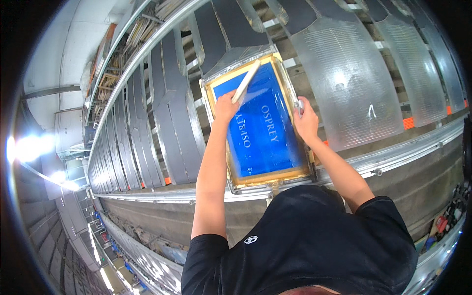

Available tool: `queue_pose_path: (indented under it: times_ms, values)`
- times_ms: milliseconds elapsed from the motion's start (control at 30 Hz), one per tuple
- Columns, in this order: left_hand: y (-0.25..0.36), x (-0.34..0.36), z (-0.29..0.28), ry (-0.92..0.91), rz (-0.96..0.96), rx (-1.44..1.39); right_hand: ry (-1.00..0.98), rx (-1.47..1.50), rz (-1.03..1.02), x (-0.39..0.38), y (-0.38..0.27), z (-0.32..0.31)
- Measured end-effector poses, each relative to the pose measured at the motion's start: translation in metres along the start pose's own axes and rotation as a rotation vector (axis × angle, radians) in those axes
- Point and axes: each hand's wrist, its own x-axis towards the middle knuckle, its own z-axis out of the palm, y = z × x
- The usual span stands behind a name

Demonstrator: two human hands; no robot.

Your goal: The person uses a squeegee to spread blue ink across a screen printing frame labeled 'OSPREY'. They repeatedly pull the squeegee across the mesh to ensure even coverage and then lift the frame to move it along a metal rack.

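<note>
Before me a screen-printing frame (273,178) with a yellowish taped border and blue mesh (260,157) lies over the row of panels, pale lettering on the mesh. My left hand (226,105) is closed round a long, pale squeegee (249,77), which slants across the upper part of the mesh toward the frame's far edge. At the frame's right side, my right hand (307,121) has its fingers closed round a small grey handle-like part (298,104). Its exact shape is partly hidden by the fingers.
Dark shaped panels (172,105) run in a long row to the left. Clear ribbed sheets (346,81) lie to the right. A metal rail (393,156) with bolts borders the near side. Another long rack (142,255) stands at lower left, beside bright lamps.
</note>
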Motion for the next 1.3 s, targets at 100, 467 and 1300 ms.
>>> queue_pose_path:
  times_ms: [100,467,1300]
  values:
    - [0.019,0.010,-0.005,-0.034,0.045,0.027,0.019,0.011,-0.020,-0.001,0.001,0.000]
    - [-0.024,-0.128,-0.031,0.127,0.413,-0.101,0.006,0.090,0.022,0.014,0.017,0.007]
    - [-0.074,0.001,-0.015,-0.005,0.249,-0.139,-0.302,-0.571,-0.951,0.106,-0.101,0.038]
